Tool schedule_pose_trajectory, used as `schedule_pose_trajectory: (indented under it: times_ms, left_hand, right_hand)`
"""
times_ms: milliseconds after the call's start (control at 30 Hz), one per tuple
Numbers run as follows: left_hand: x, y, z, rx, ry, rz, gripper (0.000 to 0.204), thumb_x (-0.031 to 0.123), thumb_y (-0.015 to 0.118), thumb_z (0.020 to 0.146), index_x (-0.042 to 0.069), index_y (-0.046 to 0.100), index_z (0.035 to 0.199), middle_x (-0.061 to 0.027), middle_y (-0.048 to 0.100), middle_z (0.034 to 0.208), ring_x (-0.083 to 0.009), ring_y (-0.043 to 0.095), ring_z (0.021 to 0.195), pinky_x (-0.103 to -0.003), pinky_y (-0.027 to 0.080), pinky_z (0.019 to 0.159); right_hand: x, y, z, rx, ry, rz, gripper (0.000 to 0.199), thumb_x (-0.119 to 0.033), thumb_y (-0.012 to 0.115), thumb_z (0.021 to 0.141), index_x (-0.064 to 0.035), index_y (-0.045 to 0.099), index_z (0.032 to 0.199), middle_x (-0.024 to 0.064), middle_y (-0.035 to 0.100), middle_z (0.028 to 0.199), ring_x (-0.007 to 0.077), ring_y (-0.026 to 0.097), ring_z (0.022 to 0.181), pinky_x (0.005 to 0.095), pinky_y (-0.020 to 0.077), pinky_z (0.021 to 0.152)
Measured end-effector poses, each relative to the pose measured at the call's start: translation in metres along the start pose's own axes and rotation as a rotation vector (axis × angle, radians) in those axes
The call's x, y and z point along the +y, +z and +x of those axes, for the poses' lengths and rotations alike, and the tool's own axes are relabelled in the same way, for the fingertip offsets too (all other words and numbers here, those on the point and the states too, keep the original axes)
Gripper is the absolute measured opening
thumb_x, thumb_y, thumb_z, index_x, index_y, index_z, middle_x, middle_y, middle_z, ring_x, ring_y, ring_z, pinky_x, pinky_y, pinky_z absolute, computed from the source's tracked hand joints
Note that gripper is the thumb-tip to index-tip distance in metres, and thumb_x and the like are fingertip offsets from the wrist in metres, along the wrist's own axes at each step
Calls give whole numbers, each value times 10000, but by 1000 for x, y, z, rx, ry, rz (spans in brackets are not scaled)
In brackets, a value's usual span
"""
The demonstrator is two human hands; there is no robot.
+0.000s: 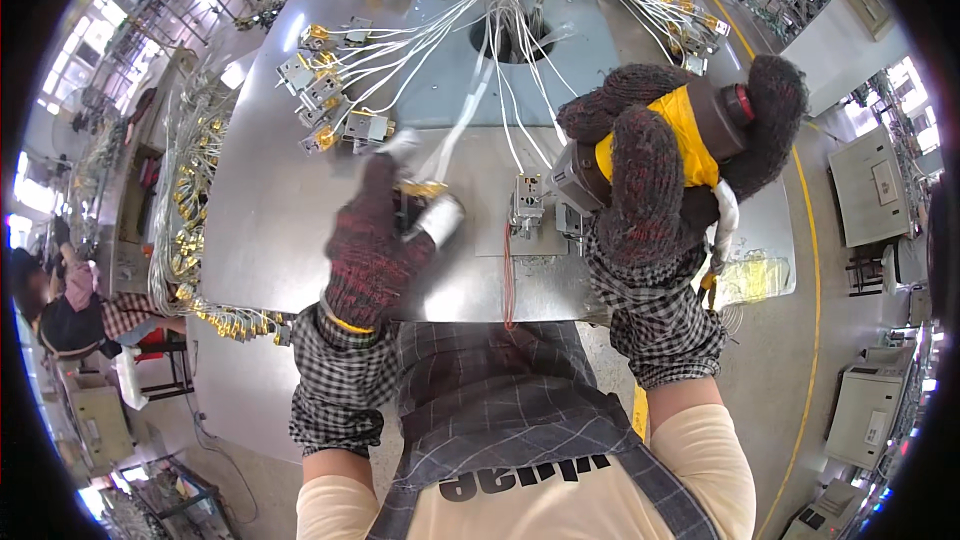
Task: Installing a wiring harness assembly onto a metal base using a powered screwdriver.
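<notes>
My left hand (372, 240), in a dark red and black knit glove with white-wrapped fingertips, is smeared by motion. Its thumb and forefinger close around a small metal connector (424, 189) with a brass-coloured top, and white wires run up from it. A power screwdriver (700, 130) wrapped in yellow tape is in my gloved right hand (650, 185), its dark head angled toward the lower left. Between the hands, a small metal fixture (527, 202) stands on the steel tabletop (270, 210), with thin reddish wires (509, 280) hanging over the near edge. A second metal block (570, 223) sits beside it, partly behind the screwdriver.
White wires (450, 15) fan out from a round hole (510, 38) in the tabletop. Metal connectors (325, 90) lie at the left, more (690, 35) at the far right. A wire bundle (185, 210) hangs along the left edge. Another person (80, 305) sits far left.
</notes>
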State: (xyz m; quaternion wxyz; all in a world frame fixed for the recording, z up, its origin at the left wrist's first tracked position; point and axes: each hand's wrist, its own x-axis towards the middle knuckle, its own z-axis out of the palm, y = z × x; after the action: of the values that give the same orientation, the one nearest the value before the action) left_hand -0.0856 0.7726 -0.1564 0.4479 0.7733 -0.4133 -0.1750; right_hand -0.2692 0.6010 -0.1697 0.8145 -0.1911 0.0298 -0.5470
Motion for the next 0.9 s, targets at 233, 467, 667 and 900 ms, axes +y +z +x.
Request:
schedule_pose_trajectory:
  times_ms: [233,467,667,900]
  left_hand:
    - [0,12,-6,-30,489,567,618,398,729,798,116,555,1319,-196,610,1199,-349,644,985,-426,517,848]
    - [-18,21,7,-73,719,580,801,510,732,694,230,483,1402,-109,633,1163,-249,636,937,-385,504,750]
    - [-12,20,7,-32,772,651,828,500,764,684,226,477,1411,-73,644,1057,-215,649,844,-376,504,680]
    - [26,40,23,-99,624,339,609,401,829,682,118,630,1183,-98,650,975,-252,676,793,-343,545,699]
  right_hand:
    - [16,66,-3,-371,-663,-928,622,-109,600,939,-101,249,1452,208,599,1118,282,670,914,463,608,765]
    - [13,70,-4,-414,-635,-934,723,-94,695,875,-102,254,1449,212,623,1004,265,676,831,461,611,724]
    - [16,75,1,-384,-619,-911,749,-170,700,861,-26,244,1437,200,629,1001,263,679,791,451,605,689]
    - [-11,74,22,-256,-775,-853,632,-174,547,922,-70,188,1432,236,650,877,297,664,622,409,591,590]
